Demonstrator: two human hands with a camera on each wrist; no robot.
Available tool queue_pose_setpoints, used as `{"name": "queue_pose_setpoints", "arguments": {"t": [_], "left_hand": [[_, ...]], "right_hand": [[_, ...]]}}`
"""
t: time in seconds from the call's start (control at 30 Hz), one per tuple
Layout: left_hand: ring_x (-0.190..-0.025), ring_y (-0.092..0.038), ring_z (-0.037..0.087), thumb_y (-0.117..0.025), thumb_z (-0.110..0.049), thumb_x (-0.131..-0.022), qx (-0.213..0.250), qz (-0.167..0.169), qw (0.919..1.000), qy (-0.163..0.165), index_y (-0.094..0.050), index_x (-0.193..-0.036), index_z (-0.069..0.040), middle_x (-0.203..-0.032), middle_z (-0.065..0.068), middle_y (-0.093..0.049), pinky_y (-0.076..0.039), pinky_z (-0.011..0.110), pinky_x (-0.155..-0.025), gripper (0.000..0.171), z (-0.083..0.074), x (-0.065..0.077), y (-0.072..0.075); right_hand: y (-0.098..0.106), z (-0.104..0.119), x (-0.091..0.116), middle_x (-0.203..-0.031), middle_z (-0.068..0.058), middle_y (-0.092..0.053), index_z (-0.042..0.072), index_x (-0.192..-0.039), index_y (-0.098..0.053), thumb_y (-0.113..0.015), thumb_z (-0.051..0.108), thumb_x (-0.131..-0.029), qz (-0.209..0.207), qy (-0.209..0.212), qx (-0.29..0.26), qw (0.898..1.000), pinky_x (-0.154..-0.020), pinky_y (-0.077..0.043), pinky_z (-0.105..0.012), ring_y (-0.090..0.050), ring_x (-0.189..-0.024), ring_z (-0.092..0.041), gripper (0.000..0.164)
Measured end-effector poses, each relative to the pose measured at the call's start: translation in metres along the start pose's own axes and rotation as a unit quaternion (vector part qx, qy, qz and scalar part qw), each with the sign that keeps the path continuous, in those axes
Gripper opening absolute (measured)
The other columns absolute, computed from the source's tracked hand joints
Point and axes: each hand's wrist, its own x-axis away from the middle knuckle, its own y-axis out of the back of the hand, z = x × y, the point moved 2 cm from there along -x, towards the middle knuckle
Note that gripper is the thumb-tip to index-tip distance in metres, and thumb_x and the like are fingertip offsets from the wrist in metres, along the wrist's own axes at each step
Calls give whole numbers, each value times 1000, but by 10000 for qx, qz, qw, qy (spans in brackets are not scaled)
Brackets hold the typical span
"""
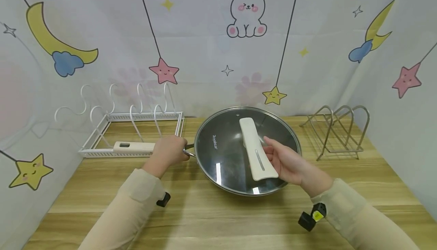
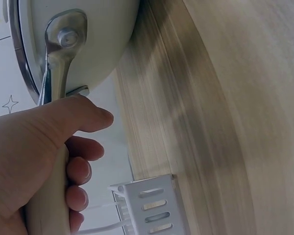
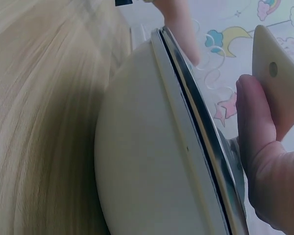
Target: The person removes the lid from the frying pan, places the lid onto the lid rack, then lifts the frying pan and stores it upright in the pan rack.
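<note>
A cream wok (image 3: 137, 147) sits in the middle, covered by a dark glass lid (image 1: 218, 162) with a metal rim. My left hand (image 1: 170, 149) grips the wok's cream handle (image 1: 133, 147), fingers wrapped round it near the metal bracket (image 2: 67, 36). Over the lid stands a long, white, flared lid handle (image 1: 252, 143). My right hand (image 1: 288, 162) holds this handle from its right side, with fingers reaching beneath it. Seen from the right wrist, one finger (image 3: 255, 112) lies along the handle's underside. The lid's rim lies along the wok's rim in that view.
A white rack (image 1: 102, 123) with curved wire dividers stands at the back left, behind the wok's handle. On the back right is a metal wire rack (image 1: 341, 132) with looped dividers. A cartoon-printed curtain (image 1: 211, 52) closes off the wooden table's (image 1: 211, 219) far side.
</note>
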Motion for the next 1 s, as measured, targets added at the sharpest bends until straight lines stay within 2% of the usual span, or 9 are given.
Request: {"name": "queue_pose_setpoints", "arguments": {"t": [0.2, 0.43, 0.67, 1.0], "left_hand": [[-60, -56, 18, -75, -36, -71, -22, -11, 10000, 19, -60, -68, -18, -66, -2, -59, -46, 40, -48, 23, -1, 0, 0], [-59, -55, 18, -75, -36, -70, -62, -42, 10000, 25, -60, -68, -18, -65, -1, -58, -46, 39, -48, 24, 0, -1, -2], [-57, -54, 17, -75, -36, -70, -98, -149, 9998, -8, -59, -67, -17, -64, -1, -58, -46, 39, -46, 25, 1, -1, -4], [-57, -54, 18, -75, -36, -70, -95, -180, 9998, -12, -59, -67, -17, -64, -1, -57, -46, 39, -46, 25, 0, 0, -4]], "right_hand": [[-7, -2, -1, -105, -13, -66, 3, -134, -27, -29, 49, -101, 406, -34, -288, 9988, -82, -57, -36, -68, -95, -21, 56], [-16, -3, -2, -105, -12, -66, 8, -131, -30, -26, 46, -102, 587, 18, -504, 9970, -80, -57, -33, -69, -94, -19, 49], [-24, -4, -4, -105, -10, -66, -5, -131, -27, -22, 48, -102, 767, -30, -715, 9945, -80, -57, -32, -68, -93, -17, 61], [-31, -4, -4, -105, -9, -65, -6, -133, -26, -17, 47, -102, 357, 2, -1008, 9943, -83, -57, -34, -68, -92, -17, 63]]}}
